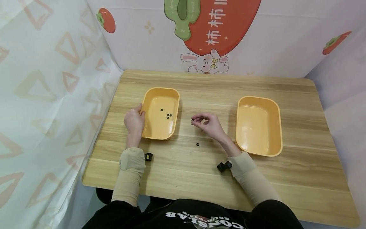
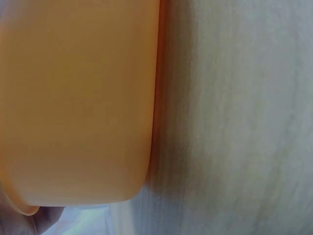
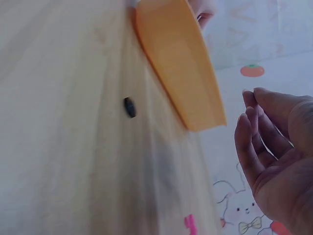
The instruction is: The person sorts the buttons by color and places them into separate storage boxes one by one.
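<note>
Small black piece (image 1: 193, 120), pinched by your right hand (image 1: 210, 125)
Left tray (image 1: 155, 128), gripped by your left hand (image 1: 134, 121); step seemingly gathering, next likely needing a steady carry left

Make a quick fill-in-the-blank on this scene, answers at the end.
1. The left hand grips the tray that sits to the ____ of the other tray.
2. That gripped tray contains ____ small black beads.
3. The fingers of the right hand pinch one ____.
4. The number of loose beads on the table is ____.

Missing words: left; four; bead; one
</note>
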Demonstrator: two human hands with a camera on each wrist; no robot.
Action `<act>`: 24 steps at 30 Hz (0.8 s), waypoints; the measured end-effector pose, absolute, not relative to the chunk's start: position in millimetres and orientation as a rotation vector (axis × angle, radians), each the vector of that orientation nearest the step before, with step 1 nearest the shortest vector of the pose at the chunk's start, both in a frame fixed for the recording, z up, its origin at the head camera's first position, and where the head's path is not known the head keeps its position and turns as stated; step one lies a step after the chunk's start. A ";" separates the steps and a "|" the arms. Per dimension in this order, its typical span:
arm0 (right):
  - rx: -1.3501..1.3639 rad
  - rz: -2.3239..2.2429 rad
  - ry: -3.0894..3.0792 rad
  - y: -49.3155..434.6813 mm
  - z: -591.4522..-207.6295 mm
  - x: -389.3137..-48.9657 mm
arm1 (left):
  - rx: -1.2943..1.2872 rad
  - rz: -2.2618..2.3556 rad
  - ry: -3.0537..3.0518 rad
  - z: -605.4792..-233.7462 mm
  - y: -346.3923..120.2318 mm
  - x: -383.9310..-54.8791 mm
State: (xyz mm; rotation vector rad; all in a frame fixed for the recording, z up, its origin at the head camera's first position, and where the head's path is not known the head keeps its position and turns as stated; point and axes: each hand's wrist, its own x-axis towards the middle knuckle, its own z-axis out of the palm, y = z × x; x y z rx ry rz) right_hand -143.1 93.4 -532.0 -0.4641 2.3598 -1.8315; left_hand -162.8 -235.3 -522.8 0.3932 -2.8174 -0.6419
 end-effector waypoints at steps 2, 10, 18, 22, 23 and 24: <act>-0.497 -1.846 2.356 88.5 -526.6 -145.5 | 0.396 -0.637 -2.818 -523.4 -235.9 -162.8; -0.617 -1.883 2.344 62.7 -516.3 -160.6 | 0.411 -0.655 -2.801 -524.7 -236.8 -162.7; -0.663 -1.846 2.328 32.1 -510.8 -176.5 | 0.402 -0.650 -2.798 -525.2 -237.2 -163.9; -0.703 -1.831 2.352 17.7 -511.1 -185.2 | 0.399 -0.641 -2.802 -526.0 -237.0 -164.0; -0.705 -1.825 2.360 14.6 -511.5 -187.5 | 0.400 -0.640 -2.803 -526.4 -236.9 -164.1; -0.704 -1.814 2.375 11.8 -512.1 -189.8 | 0.399 -0.639 -2.805 -526.6 -236.9 -164.1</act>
